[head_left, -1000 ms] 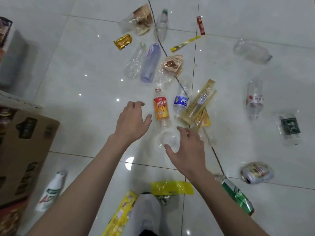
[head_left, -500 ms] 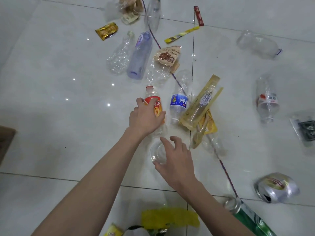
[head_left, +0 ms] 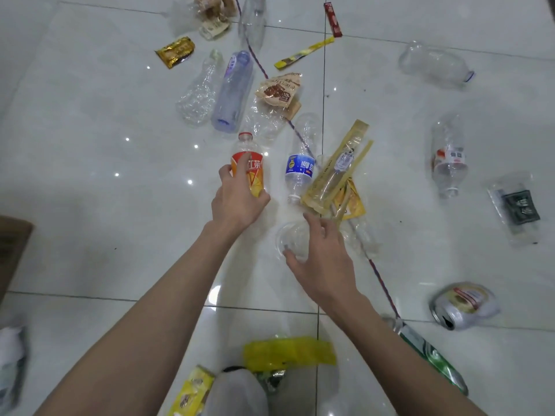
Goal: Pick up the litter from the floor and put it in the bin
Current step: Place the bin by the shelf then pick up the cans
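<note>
Litter lies scattered over the white tiled floor (head_left: 90,181). My left hand (head_left: 237,202) grips an orange-labelled plastic bottle (head_left: 250,163) with a red cap, fingers and thumb curled round its lower half. Just to the right, my right hand (head_left: 324,259) is on a clear plastic cup (head_left: 292,235) lying on the floor, thumb at the near rim and fingers over the far side. No bin is in view.
A blue-labelled bottle (head_left: 300,163) and long yellow wrappers (head_left: 336,175) lie beside my hands. A crushed can (head_left: 464,304) and green bottle (head_left: 432,358) are at the right, a yellow bag (head_left: 288,349) is near my feet, and a cardboard box corner (head_left: 12,250) is at the left.
Both hands reached forward and down. The left closed round the orange-labelled bottle, and the right came onto the clear cup. The view moved right, so the cardboard box slid out.
</note>
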`<action>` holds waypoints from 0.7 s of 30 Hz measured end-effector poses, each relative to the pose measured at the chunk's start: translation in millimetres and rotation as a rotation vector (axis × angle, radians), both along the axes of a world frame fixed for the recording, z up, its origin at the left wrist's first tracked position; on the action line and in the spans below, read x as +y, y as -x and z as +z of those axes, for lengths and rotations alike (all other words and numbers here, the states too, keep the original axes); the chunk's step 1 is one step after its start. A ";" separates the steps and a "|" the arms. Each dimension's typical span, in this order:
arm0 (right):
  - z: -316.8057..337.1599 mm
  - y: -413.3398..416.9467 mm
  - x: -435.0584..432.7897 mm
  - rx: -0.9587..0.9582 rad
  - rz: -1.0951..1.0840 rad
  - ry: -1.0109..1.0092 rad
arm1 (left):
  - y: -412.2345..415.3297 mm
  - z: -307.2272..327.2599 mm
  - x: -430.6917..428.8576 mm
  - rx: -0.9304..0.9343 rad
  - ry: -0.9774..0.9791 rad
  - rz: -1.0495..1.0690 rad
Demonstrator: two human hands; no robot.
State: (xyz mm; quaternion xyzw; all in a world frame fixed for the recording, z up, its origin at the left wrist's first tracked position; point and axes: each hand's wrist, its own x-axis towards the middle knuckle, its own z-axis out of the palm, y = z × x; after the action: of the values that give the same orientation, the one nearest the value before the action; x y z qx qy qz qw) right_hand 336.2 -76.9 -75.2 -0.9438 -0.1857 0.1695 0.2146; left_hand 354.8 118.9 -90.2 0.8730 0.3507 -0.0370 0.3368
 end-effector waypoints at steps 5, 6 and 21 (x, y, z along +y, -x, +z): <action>89.8 9.4 -20.1 0.001 -0.062 -0.029 | 29.9 93.3 -9.4 -0.031 0.027 -0.003; 113.4 11.5 -23.3 0.005 -0.069 -0.027 | 34.5 117.5 -11.7 -0.035 0.034 -0.003; 514.3 -1.9 -58.9 -0.091 -0.212 -0.181 | 53.9 549.3 -54.2 -0.249 0.006 -0.075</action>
State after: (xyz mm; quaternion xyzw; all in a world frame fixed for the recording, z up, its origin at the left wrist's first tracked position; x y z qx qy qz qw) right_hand 338.1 -135.7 439.1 -0.9416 -0.1089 0.0857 0.3069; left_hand 300.9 64.7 459.1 0.8823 0.2732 0.0581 0.3788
